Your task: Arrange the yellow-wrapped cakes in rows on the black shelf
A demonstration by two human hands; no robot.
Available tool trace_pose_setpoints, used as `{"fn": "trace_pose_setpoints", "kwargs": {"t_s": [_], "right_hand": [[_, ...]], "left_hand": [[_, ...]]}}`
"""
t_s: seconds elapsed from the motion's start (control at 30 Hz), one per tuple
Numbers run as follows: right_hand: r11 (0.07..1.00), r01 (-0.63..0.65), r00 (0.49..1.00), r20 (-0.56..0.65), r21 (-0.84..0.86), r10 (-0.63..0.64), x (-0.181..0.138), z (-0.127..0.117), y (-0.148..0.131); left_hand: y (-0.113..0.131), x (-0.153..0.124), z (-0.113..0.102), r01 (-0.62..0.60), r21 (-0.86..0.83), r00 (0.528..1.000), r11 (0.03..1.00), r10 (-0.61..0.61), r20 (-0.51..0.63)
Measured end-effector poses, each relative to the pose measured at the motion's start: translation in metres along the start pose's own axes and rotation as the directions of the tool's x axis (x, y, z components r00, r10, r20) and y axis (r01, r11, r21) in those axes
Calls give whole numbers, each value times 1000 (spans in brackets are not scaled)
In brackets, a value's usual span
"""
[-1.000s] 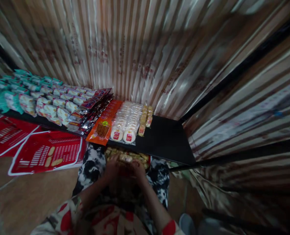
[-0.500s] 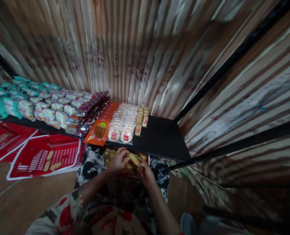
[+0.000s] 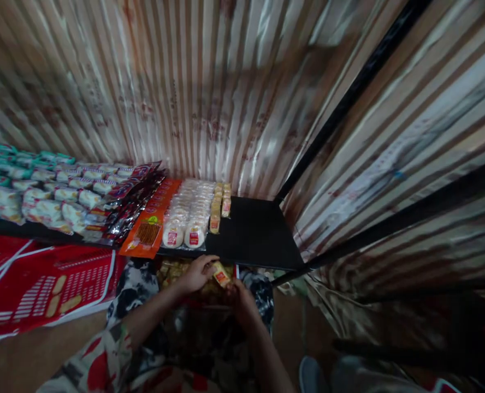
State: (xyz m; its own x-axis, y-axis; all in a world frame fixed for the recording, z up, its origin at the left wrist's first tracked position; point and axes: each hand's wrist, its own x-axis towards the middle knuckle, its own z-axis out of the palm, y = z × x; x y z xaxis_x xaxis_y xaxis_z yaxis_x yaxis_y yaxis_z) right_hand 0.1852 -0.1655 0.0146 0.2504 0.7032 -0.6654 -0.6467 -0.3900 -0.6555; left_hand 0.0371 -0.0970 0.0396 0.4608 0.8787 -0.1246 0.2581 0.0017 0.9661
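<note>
Between my two hands is a small yellow snack packet (image 3: 221,274) with a red label turned upward. My left hand (image 3: 199,273) pinches its upper left end, and my right hand (image 3: 239,297) grips its lower right end. Beneath them, a box of similar yellow packets (image 3: 169,271) rests between my knees, partly hidden by my hands and forearms. In front, on the black shelf (image 3: 259,229), two short rows of the same yellow packets (image 3: 215,214) stand beside rows of round white wrapped crackers (image 3: 184,221).
Left along the shelf lie an orange snack bag (image 3: 146,226), dark red bags (image 3: 134,199) and several white and teal packets (image 3: 41,185). Red printed cartons (image 3: 62,284) are below at left. A black metal post (image 3: 328,131) rises at right before the corrugated wall (image 3: 226,98).
The packet in my hands has turned so its red label shows. My view has shifted, moving the shelf and goods leftward in the picture.
</note>
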Motion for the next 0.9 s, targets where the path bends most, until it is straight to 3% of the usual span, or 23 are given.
{"fn": "trace_pose_setpoints", "kwargs": {"t_s": [0.1, 0.23, 0.3, 0.4, 0.53, 0.73, 0.8, 0.9], "right_hand": [[979, 179, 984, 0, -97, -180, 4, -5, -18], [905, 418, 902, -89, -75, -423, 10, -9, -38], [897, 431, 895, -81, -97, -439, 11, -8, -42], [907, 403, 915, 61, -120, -398, 8, -2, -42], [858, 475, 879, 144, -195, -454, 11, 7, -38], [746, 575, 814, 137, -336, -565, 34, 18, -59], [645, 625, 761, 160, -440, -629, 44, 23, -74], [422, 647, 674, 217, -634, -706, 62, 34, -95]], "left_hand": [[-7, 4, 5, 126, -255, 992, 959, -118, 46], [-1, 12, 16, 194, -632, 962, 750, -272, -28], [6, 14, 23, 169, -755, 951, 634, -306, -44], [15, 14, 38, 183, -812, 946, 554, -325, -8], [19, 16, 55, 204, -785, 949, 585, -314, 13], [17, 31, 59, 234, -588, 904, 775, -396, -162], [20, 37, 57, 228, -546, 904, 806, -384, -190], [30, 45, 54, 180, -562, 937, 807, -315, -152]]}}
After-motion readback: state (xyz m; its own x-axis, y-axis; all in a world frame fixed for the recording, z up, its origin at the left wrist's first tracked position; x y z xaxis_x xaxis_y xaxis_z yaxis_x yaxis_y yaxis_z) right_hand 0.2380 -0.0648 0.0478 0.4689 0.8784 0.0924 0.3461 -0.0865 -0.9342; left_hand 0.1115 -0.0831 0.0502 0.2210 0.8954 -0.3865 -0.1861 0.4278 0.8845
